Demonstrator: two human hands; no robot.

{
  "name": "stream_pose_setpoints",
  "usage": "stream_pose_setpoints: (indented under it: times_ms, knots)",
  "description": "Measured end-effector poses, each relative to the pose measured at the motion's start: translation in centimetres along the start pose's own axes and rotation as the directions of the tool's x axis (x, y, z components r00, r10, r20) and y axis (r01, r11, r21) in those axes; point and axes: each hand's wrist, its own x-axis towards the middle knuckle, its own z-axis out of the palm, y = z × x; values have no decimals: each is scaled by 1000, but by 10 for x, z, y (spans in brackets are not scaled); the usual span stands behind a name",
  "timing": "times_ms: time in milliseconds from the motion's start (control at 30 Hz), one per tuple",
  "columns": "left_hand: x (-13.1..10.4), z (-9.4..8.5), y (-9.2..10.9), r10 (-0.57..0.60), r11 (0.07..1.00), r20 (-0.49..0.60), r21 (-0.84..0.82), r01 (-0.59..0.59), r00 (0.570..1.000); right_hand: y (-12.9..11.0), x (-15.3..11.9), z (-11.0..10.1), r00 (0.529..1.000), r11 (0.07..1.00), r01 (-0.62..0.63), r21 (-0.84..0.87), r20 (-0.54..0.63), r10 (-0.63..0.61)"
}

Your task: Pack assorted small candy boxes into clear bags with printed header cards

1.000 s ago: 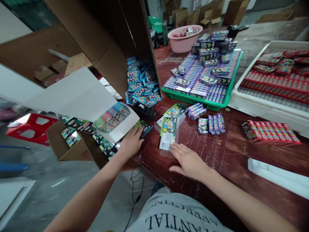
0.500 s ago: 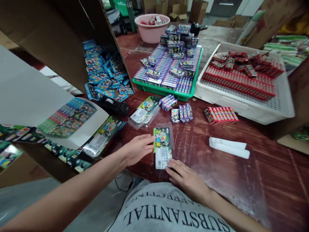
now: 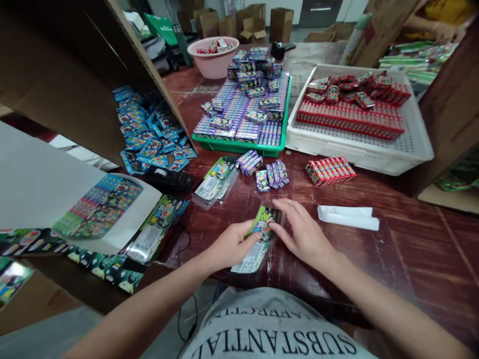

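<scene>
A green and black printed packet (image 3: 250, 260) in a clear sleeve is held in front of me, tilted over the table. My left hand (image 3: 237, 244) grips its left edge, thumb on top. At the packet's upper right, my right hand (image 3: 299, 232) pinches the edge between thumb and fingers. Similar packets (image 3: 216, 179) lie behind my left hand. Small purple boxes (image 3: 277, 174) and a row of red boxes (image 3: 331, 171) stand beyond my hands. A folded white strip (image 3: 349, 217) rests to the right.
Purple boxes fill a green tray (image 3: 239, 145); red ones sit in a white crate (image 3: 329, 148). Blue packets (image 3: 149, 134) spill from a cardboard box at left. Behind are a pink basin (image 3: 213, 65) and, far right, another person's hand (image 3: 443, 31).
Both hands have closed on the packet, which was lying flat and is now lifted and tilted. My right hand has moved up to its top end. The view has shifted slightly.
</scene>
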Motion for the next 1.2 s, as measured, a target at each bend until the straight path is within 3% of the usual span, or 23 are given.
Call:
stream_pose_setpoints:
  times_ms: [67, 167, 233, 300, 367, 400, 433, 500, 533, 567, 633, 700, 800, 900, 1067, 1133, 1200]
  knots:
    - [2, 5, 3, -17, 999, 9, -27, 17, 1000, 3, 16, -8, 997, 999, -35, -4, 62, 35]
    - [5, 8, 4, -20, 996, 29, -83, 23, 999, 4, 27, -26, 966, 999, -41, -23, 253, 46]
    - [7, 5, 3, -48, 979, 155, -189, 77, 987, 2, 31, -44, 910, 999, -14, 29, 414, 1]
    - [7, 1, 2, -85, 935, 332, -300, 190, 940, 2, 36, -62, 829, 989, 13, 147, 552, -93]
    - [10, -3, 0, -129, 901, 390, -339, 272, 912, 4, 39, -74, 765, 973, 30, 227, 622, -168]
    - [12, -4, 0, -152, 897, 356, -342, 280, 922, 7, 40, -76, 774, 975, 25, 222, 613, -160]
    - [15, -4, -1, -167, 900, 285, -346, 264, 944, 10, 39, -73, 819, 981, -4, 194, 564, -108]
    - [23, 0, -3, -157, 913, 111, -364, 187, 981, 15, 34, -58, 940, 976, -148, 157, 328, 90]
    - [26, 3, -4, -138, 916, 32, -376, 140, 990, 18, 30, -46, 960, 953, -237, 188, 196, 200]
    - [30, 7, -5, -119, 920, -36, -381, 97, 992, 19, 25, -33, 948, 916, -317, 245, 109, 299]
    - [34, 16, -7, -85, 933, -132, -358, 33, 988, 19, 15, -5, 888, 831, -454, 320, 92, 450]
    - [35, 25, -8, -58, 955, -192, -295, -1, 980, 17, 5, 20, 821, 779, -569, 263, 115, 560]
    - [33, 35, -10, -67, 984, -298, -177, 14, 952, 17, -7, 44, 752, 754, -646, 118, -67, 655]
    - [30, 42, -16, -128, 989, -348, -120, 91, 929, 21, -10, 57, 742, 757, -649, 77, -156, 652]
    - [30, 50, -28, -161, 986, -363, -30, 162, 918, 17, -4, 70, 693, 700, -708, 98, -97, 714]
    - [30, 44, -27, -167, 980, -331, 44, 192, 929, 14, -1, 71, 694, 695, -711, 105, -51, 718]
    - [29, 25, -22, -119, 969, -284, 176, 173, 952, 14, 1, 63, 721, 716, -692, 91, 37, 692]
